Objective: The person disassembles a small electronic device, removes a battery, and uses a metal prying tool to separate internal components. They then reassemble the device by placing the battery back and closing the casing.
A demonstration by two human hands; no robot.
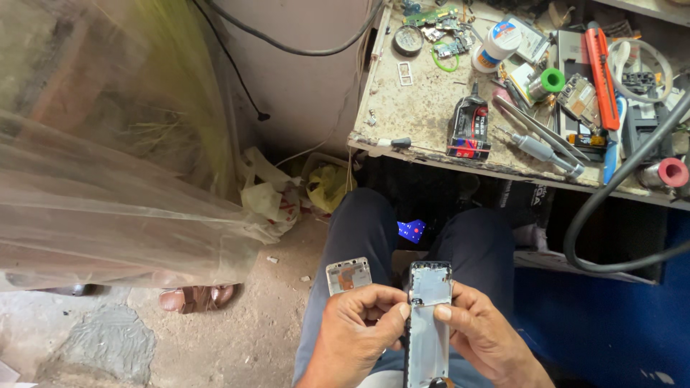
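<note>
So both hands are down over the lap, working on a stripped phone body (428, 323), a long, flat, dark-edged frame with a pale metal inner plate, standing lengthwise away from the person. The right hand (483, 338) has its grip closed around the right edge, thumb pressed flat on the plate near the top. The left hand (357, 332) is curled in from the other side, thumb tip touching the left edge of the phone; its grip also pins a smaller silver frame piece (348, 275), thin and rectangular with a bit of orange showing inside, which sticks out above the knuckles just beside the phone.

Up top is the counter (417, 108), a scuffed, dirty, chipped surface packed with stuff: a black glue tube with red label (468, 129) lying near the front edge, metal tweezers (539, 126), an orange utility knife (598, 72), a white round tub (496, 43), green circuit boards (438, 21). A thick black cable (618, 208) loops down off the right side. Cloudy plastic sheeting (108, 158) fills the left, over a dusty floor.
</note>
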